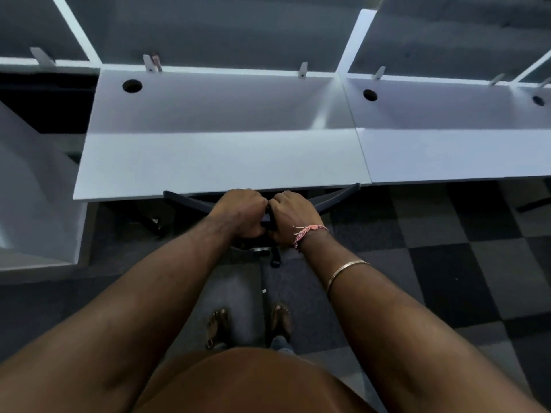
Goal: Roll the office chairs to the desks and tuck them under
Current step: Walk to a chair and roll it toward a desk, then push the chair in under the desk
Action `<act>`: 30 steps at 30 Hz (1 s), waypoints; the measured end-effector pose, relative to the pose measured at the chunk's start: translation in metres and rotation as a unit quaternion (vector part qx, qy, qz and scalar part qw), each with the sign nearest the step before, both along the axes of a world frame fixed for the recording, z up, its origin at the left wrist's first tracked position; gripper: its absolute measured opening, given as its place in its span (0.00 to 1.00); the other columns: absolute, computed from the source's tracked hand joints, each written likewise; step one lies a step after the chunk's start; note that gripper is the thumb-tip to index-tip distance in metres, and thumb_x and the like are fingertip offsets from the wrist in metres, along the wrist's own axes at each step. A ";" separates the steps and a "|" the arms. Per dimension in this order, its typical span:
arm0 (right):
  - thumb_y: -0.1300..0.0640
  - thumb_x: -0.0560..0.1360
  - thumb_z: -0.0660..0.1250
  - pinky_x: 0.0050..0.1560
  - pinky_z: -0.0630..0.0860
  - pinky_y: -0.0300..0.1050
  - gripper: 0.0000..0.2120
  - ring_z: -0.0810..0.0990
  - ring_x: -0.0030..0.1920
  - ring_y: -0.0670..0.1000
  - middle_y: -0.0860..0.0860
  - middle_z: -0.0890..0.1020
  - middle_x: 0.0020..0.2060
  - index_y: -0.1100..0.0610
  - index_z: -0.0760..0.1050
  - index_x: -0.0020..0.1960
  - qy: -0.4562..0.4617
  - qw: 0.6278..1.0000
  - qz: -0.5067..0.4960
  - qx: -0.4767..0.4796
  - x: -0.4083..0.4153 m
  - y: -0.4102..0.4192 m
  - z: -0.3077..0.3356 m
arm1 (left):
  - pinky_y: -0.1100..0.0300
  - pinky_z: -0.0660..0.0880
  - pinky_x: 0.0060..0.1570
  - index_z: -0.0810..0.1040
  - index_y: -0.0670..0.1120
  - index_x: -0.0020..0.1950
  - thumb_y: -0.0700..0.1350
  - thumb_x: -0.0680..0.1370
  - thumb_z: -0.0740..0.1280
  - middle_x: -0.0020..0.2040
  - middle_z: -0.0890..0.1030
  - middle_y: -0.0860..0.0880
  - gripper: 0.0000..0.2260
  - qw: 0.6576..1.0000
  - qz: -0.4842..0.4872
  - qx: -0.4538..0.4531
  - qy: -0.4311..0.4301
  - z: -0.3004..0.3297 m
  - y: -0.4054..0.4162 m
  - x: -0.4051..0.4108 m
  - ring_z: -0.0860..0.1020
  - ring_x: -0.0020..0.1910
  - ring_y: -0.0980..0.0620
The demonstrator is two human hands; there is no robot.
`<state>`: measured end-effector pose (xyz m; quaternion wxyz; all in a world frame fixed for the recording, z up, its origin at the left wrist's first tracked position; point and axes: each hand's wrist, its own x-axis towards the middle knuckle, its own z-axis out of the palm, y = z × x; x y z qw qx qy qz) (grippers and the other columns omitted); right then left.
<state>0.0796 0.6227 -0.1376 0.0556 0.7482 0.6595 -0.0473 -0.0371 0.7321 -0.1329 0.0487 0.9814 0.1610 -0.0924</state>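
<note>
The left hand (243, 213) and the right hand (290, 216) sit side by side, knuckles nearly touching, each with fingers curled around the top edge of the dark, curved backrest of a black office chair (334, 201). The backrest spreads out to both sides of the hands and lies just at the near edge of the pale grey rectangular surface (220, 162) directly beyond them, with the rest of the chair hidden beneath it. Below the hands, a chrome column and a black castor (275, 261) stand on the dark chequered carpet floor (447, 263).
</note>
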 end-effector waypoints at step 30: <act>0.52 0.73 0.69 0.50 0.74 0.50 0.14 0.78 0.51 0.57 0.55 0.80 0.50 0.58 0.77 0.54 -0.162 0.880 -0.417 0.158 0.127 -0.321 0.199 | 0.54 0.70 0.39 0.81 0.47 0.53 0.54 0.76 0.68 0.51 0.83 0.47 0.13 0.928 -0.312 0.072 -0.189 0.212 -0.285 0.223 0.82 0.50 0.44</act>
